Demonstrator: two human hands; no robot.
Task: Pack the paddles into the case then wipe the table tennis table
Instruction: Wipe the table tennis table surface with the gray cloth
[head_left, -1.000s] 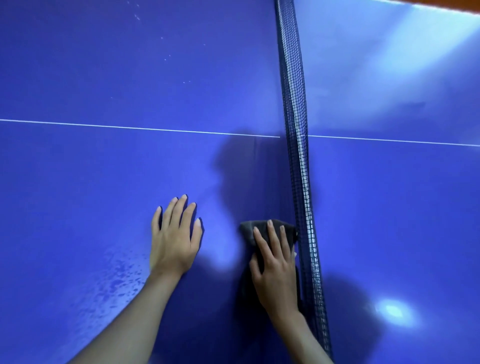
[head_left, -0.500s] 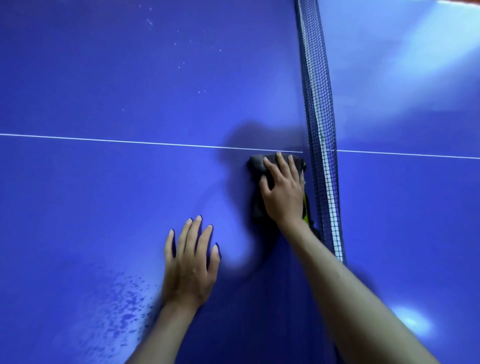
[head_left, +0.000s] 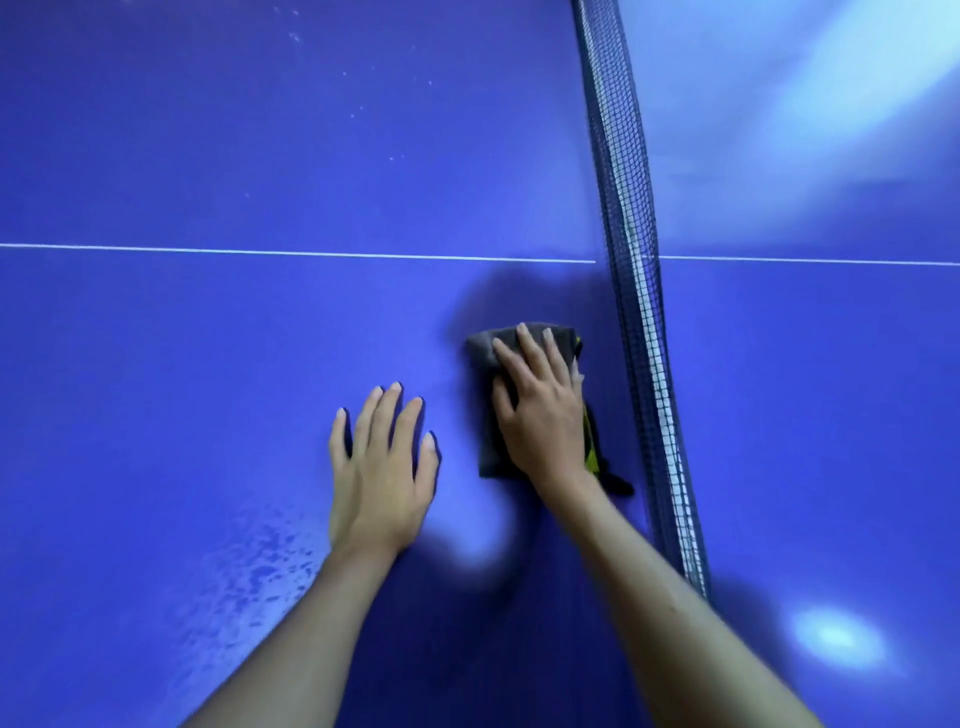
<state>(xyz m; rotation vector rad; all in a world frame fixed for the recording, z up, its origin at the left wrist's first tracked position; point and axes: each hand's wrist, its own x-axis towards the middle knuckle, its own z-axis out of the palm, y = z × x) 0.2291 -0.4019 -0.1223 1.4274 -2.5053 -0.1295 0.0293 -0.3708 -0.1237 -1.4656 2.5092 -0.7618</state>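
Beside the net (head_left: 631, 291), on the near half of the blue table tennis table (head_left: 208, 322), I have my right hand (head_left: 543, 410) laid flat on a folded grey cloth (head_left: 485, 410). Its fingers are straight and spread over the top of the cloth, pressing it down rather than gripping it; the thumb lies along the cloth's left side. A yellow and black patch shows at the cloth's right edge, just beside the net's foot. My left hand (head_left: 382, 473) rests palm-down on the bare surface to the left of the cloth, fingers straight and holding nothing, apart from the cloth.

No paddles or case show from here, so I judge the packing done and the wiping under way. A white line (head_left: 291, 253) crosses the surface beyond the cloth, and blotchy marks (head_left: 260, 566) sit near my left forearm.

That cloth looks soft and light, so I expect it to bunch or unfold if pushed by one edge only. Best taken with the flat palm over its middle and the fingertips on its far edge. On this glossy surface it should slide easily, but close to the net it could snag in the mesh.
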